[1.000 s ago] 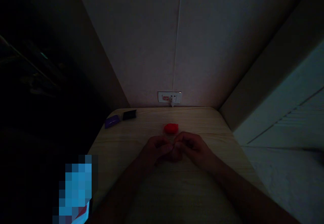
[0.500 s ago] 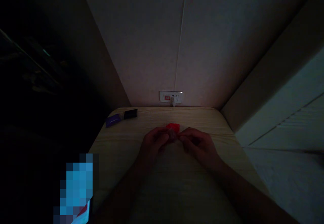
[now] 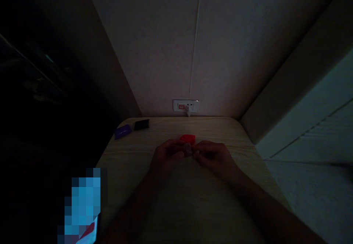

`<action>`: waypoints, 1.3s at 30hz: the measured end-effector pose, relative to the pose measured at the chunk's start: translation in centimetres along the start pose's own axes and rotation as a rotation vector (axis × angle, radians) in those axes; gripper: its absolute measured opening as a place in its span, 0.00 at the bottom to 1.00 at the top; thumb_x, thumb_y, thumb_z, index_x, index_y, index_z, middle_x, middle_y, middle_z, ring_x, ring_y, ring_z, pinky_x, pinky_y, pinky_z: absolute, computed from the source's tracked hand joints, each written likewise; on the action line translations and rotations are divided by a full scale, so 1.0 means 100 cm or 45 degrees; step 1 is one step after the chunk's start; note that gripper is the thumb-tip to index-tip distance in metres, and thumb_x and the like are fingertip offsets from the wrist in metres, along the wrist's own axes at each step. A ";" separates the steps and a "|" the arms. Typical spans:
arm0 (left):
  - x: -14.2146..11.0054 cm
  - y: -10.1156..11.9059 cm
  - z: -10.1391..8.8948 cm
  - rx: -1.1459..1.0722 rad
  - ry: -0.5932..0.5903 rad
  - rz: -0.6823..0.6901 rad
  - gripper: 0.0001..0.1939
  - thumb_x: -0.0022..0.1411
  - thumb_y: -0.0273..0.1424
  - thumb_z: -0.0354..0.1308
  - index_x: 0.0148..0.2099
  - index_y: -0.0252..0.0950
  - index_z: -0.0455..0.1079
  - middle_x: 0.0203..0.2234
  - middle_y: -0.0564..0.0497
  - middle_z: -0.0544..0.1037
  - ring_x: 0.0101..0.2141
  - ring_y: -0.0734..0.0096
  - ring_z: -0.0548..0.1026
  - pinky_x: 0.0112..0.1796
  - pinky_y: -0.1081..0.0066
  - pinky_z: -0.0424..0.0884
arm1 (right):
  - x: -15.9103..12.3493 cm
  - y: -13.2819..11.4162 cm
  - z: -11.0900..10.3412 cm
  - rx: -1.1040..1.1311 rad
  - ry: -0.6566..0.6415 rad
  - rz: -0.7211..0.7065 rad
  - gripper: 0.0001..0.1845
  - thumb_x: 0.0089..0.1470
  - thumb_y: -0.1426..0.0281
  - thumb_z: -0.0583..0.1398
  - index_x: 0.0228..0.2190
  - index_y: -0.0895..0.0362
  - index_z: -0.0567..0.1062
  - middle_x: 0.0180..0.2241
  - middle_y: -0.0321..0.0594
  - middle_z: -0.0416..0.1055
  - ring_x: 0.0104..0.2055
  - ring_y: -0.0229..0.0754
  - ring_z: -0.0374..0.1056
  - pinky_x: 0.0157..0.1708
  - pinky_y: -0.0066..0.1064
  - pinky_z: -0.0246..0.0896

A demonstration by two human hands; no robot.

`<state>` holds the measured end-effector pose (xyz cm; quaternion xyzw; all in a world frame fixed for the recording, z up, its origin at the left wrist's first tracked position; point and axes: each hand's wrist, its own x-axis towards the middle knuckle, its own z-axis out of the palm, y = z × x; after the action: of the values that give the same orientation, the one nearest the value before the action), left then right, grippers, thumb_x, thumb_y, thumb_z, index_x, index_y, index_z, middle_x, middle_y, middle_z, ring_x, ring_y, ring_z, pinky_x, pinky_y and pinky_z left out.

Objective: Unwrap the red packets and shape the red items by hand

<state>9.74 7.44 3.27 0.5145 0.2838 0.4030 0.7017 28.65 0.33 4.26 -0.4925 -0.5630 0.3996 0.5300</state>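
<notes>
The room is very dark. My left hand (image 3: 165,157) and my right hand (image 3: 213,157) rest on a light wooden table (image 3: 132,155), fingertips meeting in the middle. Both are closed in a pinch on a small pale object (image 3: 188,149) between them; I cannot make out what it is. Just behind the fingertips lies a small red object (image 3: 188,138) on the table, partly hidden by my fingers.
A purple flat item (image 3: 122,131) and a black one (image 3: 141,124) lie at the table's back left. A wall socket (image 3: 185,106) with a plug sits above the back edge. A lit screen (image 3: 82,203) glows at the lower left. White panels stand on the right.
My hands moved from near the table's middle forward to the red object, then settled slightly lower. A small pale thing now shows between the fingertips.
</notes>
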 end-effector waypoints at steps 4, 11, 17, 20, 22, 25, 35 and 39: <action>-0.001 -0.001 -0.002 -0.034 -0.037 -0.022 0.18 0.52 0.31 0.72 0.46 0.35 0.78 0.38 0.44 0.86 0.42 0.55 0.83 0.48 0.57 0.76 | 0.002 0.000 0.001 0.263 -0.052 0.147 0.12 0.54 0.63 0.69 0.40 0.54 0.86 0.31 0.39 0.79 0.20 0.33 0.66 0.20 0.26 0.67; -0.001 0.002 -0.001 0.172 -0.065 -0.011 0.18 0.54 0.35 0.71 0.47 0.36 0.79 0.39 0.44 0.85 0.41 0.56 0.82 0.46 0.60 0.76 | 0.003 0.006 0.005 0.468 -0.054 0.370 0.11 0.52 0.64 0.68 0.34 0.58 0.86 0.21 0.38 0.76 0.20 0.37 0.69 0.21 0.28 0.68; -0.002 -0.001 0.004 0.413 0.012 0.138 0.19 0.59 0.35 0.68 0.53 0.39 0.77 0.49 0.43 0.82 0.50 0.55 0.79 0.52 0.59 0.72 | 0.002 0.010 0.009 0.660 -0.058 0.353 0.18 0.51 0.66 0.66 0.46 0.54 0.83 0.26 0.37 0.77 0.25 0.40 0.72 0.22 0.29 0.69; -0.002 -0.007 0.005 0.629 -0.004 0.202 0.15 0.63 0.35 0.65 0.52 0.39 0.78 0.48 0.44 0.82 0.48 0.56 0.79 0.51 0.61 0.72 | 0.001 0.008 0.008 0.574 -0.097 0.303 0.17 0.54 0.67 0.65 0.46 0.55 0.82 0.26 0.38 0.76 0.26 0.40 0.71 0.23 0.29 0.67; -0.002 -0.011 0.004 0.750 -0.013 0.219 0.14 0.63 0.34 0.64 0.52 0.40 0.78 0.46 0.45 0.82 0.46 0.58 0.79 0.49 0.62 0.72 | -0.001 0.005 0.007 0.351 -0.089 0.175 0.16 0.56 0.67 0.64 0.46 0.54 0.82 0.30 0.38 0.76 0.28 0.39 0.70 0.26 0.29 0.67; -0.001 -0.014 0.001 0.893 0.007 0.273 0.15 0.64 0.32 0.64 0.53 0.40 0.76 0.46 0.46 0.82 0.45 0.59 0.79 0.48 0.63 0.72 | -0.004 0.000 0.008 -0.091 -0.049 -0.078 0.17 0.58 0.69 0.64 0.49 0.53 0.79 0.41 0.42 0.76 0.33 0.40 0.70 0.31 0.30 0.68; -0.005 -0.012 0.000 1.027 -0.146 0.407 0.12 0.71 0.32 0.55 0.54 0.37 0.72 0.45 0.45 0.79 0.45 0.62 0.77 0.47 0.64 0.72 | -0.004 -0.003 0.002 -0.287 -0.116 -0.299 0.16 0.62 0.71 0.61 0.51 0.50 0.78 0.48 0.45 0.75 0.44 0.45 0.73 0.38 0.34 0.69; -0.005 -0.013 -0.001 1.061 -0.102 0.415 0.13 0.71 0.30 0.54 0.55 0.37 0.72 0.47 0.45 0.79 0.47 0.62 0.77 0.48 0.64 0.72 | -0.004 -0.007 0.004 -0.319 -0.126 -0.263 0.16 0.61 0.72 0.62 0.51 0.50 0.78 0.47 0.45 0.75 0.40 0.43 0.72 0.35 0.32 0.68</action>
<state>9.71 6.86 2.03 0.8064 0.3098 0.3393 0.3724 28.19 -0.17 4.85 -0.4739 -0.6816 0.2934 0.4742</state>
